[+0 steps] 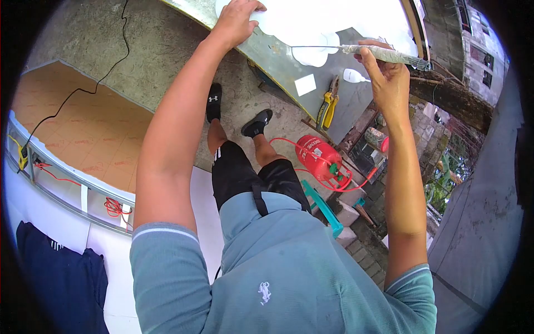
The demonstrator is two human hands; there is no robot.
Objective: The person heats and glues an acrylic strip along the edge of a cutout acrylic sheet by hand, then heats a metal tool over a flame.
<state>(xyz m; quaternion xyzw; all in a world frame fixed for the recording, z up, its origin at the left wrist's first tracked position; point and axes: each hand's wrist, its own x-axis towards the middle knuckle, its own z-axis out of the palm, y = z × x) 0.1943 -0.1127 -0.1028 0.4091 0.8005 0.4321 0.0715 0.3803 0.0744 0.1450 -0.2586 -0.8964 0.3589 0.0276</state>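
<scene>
My right hand (389, 75) is closed around a thin metal rod tool (384, 54), gripping its thick handle wrapped in pale tape. The rod points left over a rounded white piece (311, 54). At the table's top edge, my left hand (238, 22) rests on bright white material (311, 22), thumb and fingers apart. Glare washes out the outlines of that material. Below the tool, yellow-handled pliers (328, 106) lie on the grey worktable (289, 78). A small white square (305, 85) and a white bulb-shaped item (354, 75) are beside them.
A red gas cylinder (320, 156) with a red hose stands below the table. Near it is a green stool (322, 209). At left are a brown-topped panel (83, 122), a black cable (100, 80) and a dark garment (61, 273). A timber beam (461, 100) runs at right.
</scene>
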